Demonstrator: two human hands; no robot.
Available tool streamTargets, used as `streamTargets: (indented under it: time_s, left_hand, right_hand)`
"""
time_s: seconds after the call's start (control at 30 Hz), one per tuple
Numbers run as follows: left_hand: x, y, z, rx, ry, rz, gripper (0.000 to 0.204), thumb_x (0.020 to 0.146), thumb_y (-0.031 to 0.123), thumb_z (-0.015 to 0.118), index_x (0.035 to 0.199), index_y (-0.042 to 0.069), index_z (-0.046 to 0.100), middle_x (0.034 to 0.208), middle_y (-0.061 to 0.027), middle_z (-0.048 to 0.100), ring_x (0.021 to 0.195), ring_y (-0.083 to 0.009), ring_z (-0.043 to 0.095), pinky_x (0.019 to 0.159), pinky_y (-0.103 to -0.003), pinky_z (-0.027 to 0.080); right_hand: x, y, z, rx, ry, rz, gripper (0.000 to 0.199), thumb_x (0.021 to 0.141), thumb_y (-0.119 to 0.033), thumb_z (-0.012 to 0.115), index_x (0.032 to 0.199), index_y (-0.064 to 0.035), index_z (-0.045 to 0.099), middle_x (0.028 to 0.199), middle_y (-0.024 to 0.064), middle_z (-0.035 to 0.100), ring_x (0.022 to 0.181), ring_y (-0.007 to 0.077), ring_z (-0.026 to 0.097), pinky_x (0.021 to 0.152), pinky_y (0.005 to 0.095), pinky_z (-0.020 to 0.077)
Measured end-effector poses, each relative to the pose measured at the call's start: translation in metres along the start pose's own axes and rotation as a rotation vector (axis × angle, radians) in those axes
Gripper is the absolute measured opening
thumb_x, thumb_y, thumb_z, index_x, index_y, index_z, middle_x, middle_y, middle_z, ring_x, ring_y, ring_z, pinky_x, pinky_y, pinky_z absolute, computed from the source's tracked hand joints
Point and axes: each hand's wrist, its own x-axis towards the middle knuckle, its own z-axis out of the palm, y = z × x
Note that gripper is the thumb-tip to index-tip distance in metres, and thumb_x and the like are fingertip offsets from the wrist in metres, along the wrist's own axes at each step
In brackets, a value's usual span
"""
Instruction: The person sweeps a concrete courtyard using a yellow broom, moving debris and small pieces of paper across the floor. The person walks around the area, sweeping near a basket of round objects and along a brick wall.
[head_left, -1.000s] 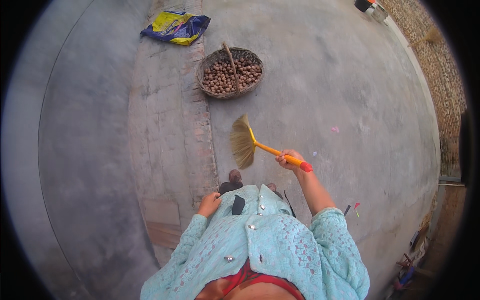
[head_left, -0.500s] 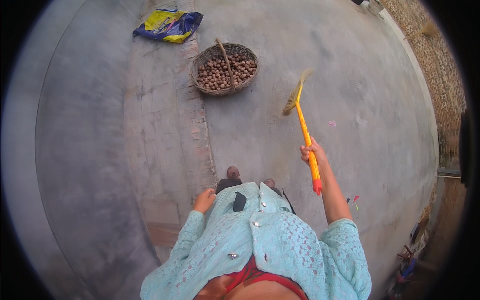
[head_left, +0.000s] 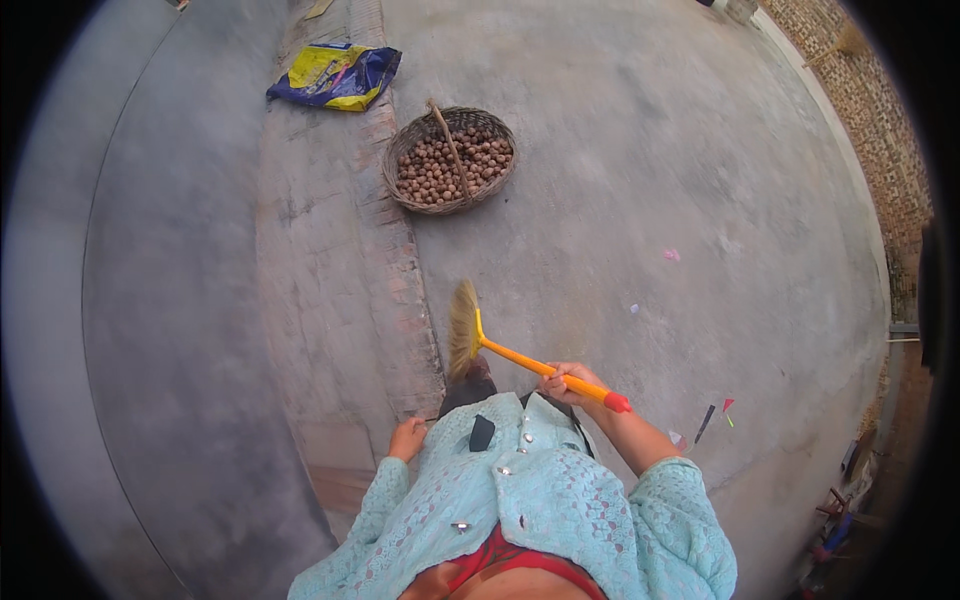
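My right hand [head_left: 572,384] is wrapped round the orange handle of a broom [head_left: 515,357], near its red end cap. The handle slants up and left to a fan of tan bristles [head_left: 463,330], which is just beyond my shoe [head_left: 482,376] and beside the seam in the floor. Low at my left side hangs my left hand [head_left: 407,438], its fingers curled in and nothing visible in them. Farther ahead stands a wicker basket [head_left: 392,185] with a stick handle, holding a heap of walnuts [head_left: 440,168].
A blue and yellow plastic bag [head_left: 335,75] lies on the brick strip [head_left: 330,230] left of the basket. Pink [head_left: 671,255] and whitish scraps dot the concrete floor [head_left: 620,180]. Right of me are a dark stick-like piece [head_left: 705,424] and a red scrap [head_left: 728,405]. A brick wall [head_left: 885,130] borders the right.
My right hand has drawn the broom back toward me and left, and its head now lies near my shoe. The basket and bag appear slightly lower in view. My left hand stays by my side.
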Motion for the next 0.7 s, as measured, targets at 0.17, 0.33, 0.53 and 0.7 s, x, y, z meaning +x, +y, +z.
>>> streamTargets:
  time_s: [0.17,0.33,0.53,0.7]
  left_hand:
    - [-0.026,-0.03,0.005,-0.126,0.03,-0.168,0.029,0.074,0.017,0.051,0.1,0.004,0.054,0.072,-0.0081,0.059,0.053,-0.0152,0.056,0.049,-0.028,0.044]
    - [-0.03,-0.068,0.022,-0.042,-0.054,-0.191,0.03,0.074,0.019,0.052,0.1,0.003,0.054,0.074,-0.0083,0.059,0.054,-0.0149,0.056,0.048,-0.028,0.045]
    - [-0.008,-0.046,0.014,-0.073,-0.009,-0.11,0.029,0.075,0.019,0.051,0.1,0.004,0.054,0.073,-0.0085,0.06,0.052,-0.0154,0.056,0.047,-0.028,0.045]
    - [0.011,-0.004,0.003,-0.065,-0.017,-0.108,0.028,0.076,0.017,0.05,0.101,0.004,0.053,0.073,-0.0092,0.059,0.05,-0.0145,0.055,0.046,-0.028,0.045]
  right_hand:
    - [0.022,-0.099,0.013,-0.002,0.04,-0.045,0.025,0.068,0.001,0.041,0.09,0.0094,0.032,0.072,0.0121,0.041,0.045,0.0086,0.043,0.039,0.0196,0.0399]
    - [0.023,-0.17,0.068,-0.263,0.169,-0.384,0.03,0.067,0.004,0.041,0.094,0.0017,0.028,0.072,0.016,0.044,0.044,0.0099,0.042,0.036,0.0185,0.0382]
    - [0.017,-0.187,0.084,-0.192,0.122,-0.733,0.028,0.077,-0.001,0.042,0.1,-0.0046,0.028,0.076,0.0143,0.044,0.046,0.0075,0.039,0.039,0.0172,0.0378]
    - [-0.09,-0.108,0.044,-0.206,0.054,-1.028,0.031,0.078,0.001,0.044,0.104,-0.0094,0.03,0.077,0.0115,0.045,0.048,0.0066,0.038,0.038,0.0182,0.0338]
